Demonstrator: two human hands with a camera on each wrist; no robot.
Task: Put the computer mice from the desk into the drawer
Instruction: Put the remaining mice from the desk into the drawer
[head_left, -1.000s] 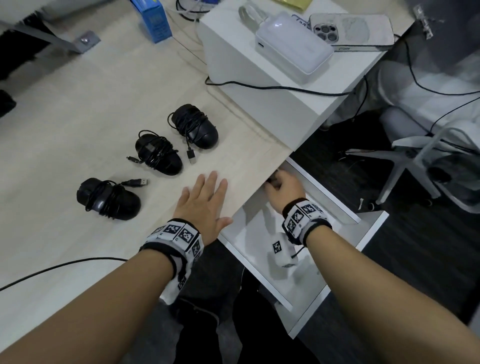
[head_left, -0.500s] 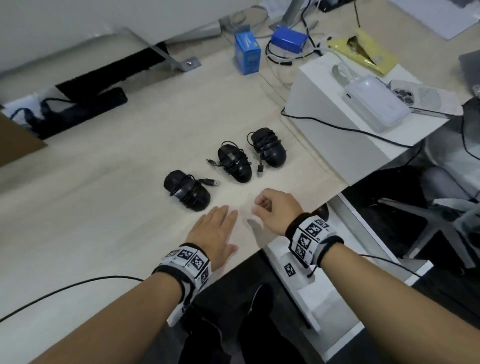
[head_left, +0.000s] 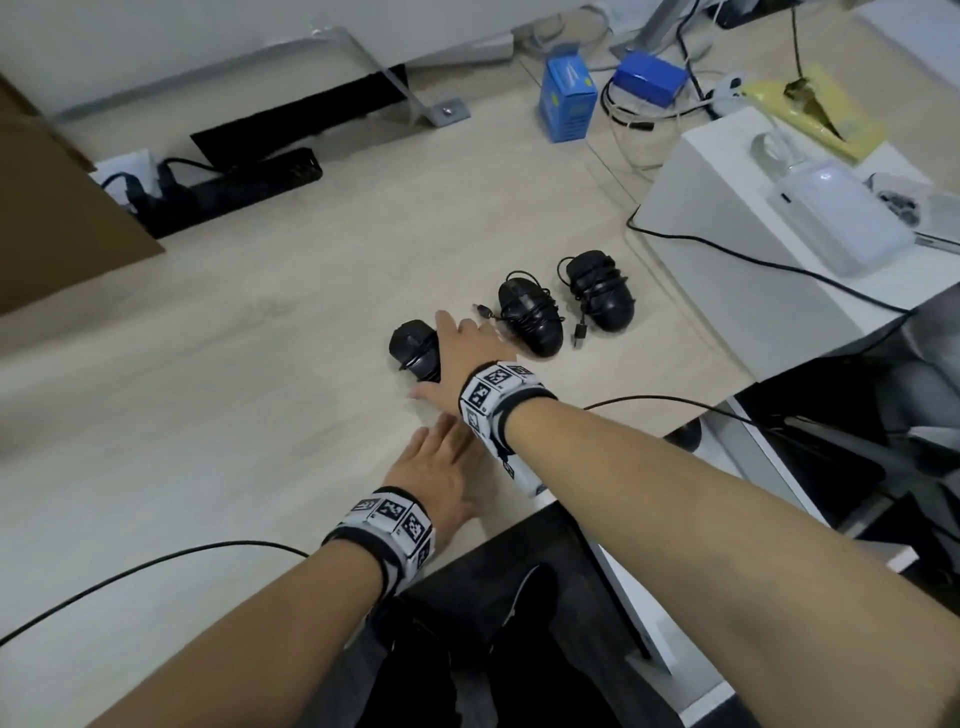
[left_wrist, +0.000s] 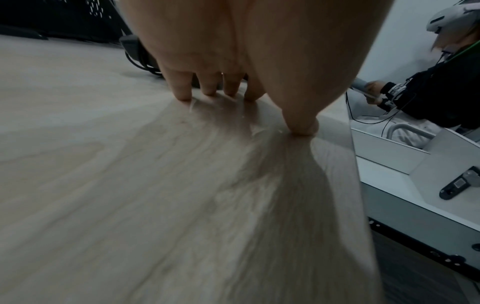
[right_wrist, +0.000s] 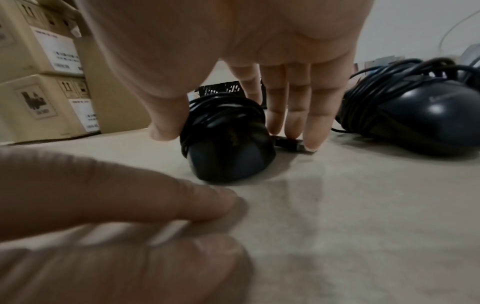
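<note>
Three black computer mice with their cables wound round them lie in a row on the pale wooden desk (head_left: 234, 415): the left mouse (head_left: 410, 345), the middle mouse (head_left: 530, 312) and the right mouse (head_left: 602, 291). My right hand (head_left: 449, 358) reaches over the left mouse (right_wrist: 228, 148) with straight, spread fingers. Its thumb touches the mouse's left side and its fingertips (right_wrist: 311, 142) touch the desk by the USB plug on the right. My left hand (head_left: 441, 462) lies flat near the desk's front edge, fingertips (left_wrist: 207, 90) pressed down. The white drawer (head_left: 631, 597) stands open at the lower right.
A white box (head_left: 727, 249) with a white device and a black cable stands right of the mice. Blue boxes (head_left: 566, 104) and a power strip (head_left: 234, 187) are at the back. A dark rounded thing (head_left: 685, 434) shows in the drawer under the desk edge. Another person (left_wrist: 441, 92) works beyond.
My right hand came out of the drawer and moved left across the desk to the leftmost mouse. The left hand stayed flat on the desk.
</note>
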